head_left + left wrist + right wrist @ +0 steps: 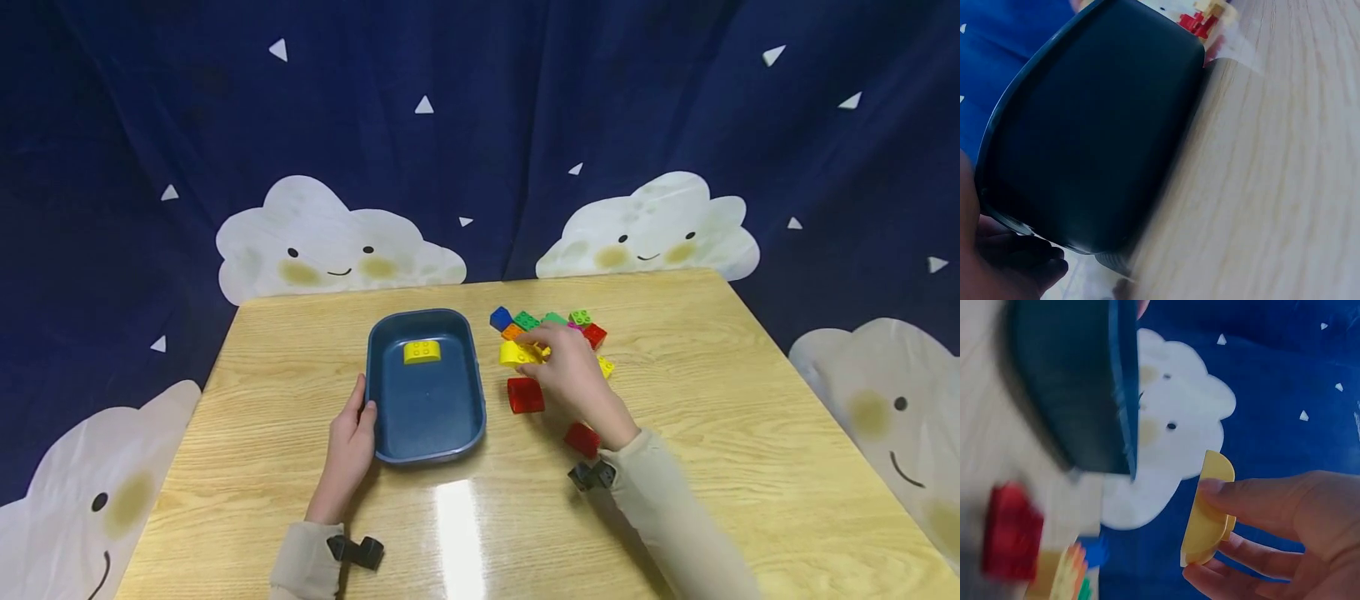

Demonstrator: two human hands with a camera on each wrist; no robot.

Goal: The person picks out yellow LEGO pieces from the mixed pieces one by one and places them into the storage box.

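My right hand pinches a yellow toy building block with a curved side between thumb and fingers, just right of the tray in the head view. The right wrist view shows the thumb pressed on the block's face and fingertips behind its lower end. My left hand grips the left wall of a dark blue rectangular tray, thumb at the rim. In the left wrist view its fingers curl by the tray's corner. Inside the tray, near the far end, lies another yellow block with studs up.
Beyond the right hand is a cluster of blocks, among them a blue block, a green block and an orange block. One red block lies beside the tray, another red block near the right wrist. A blue curtain hangs behind.
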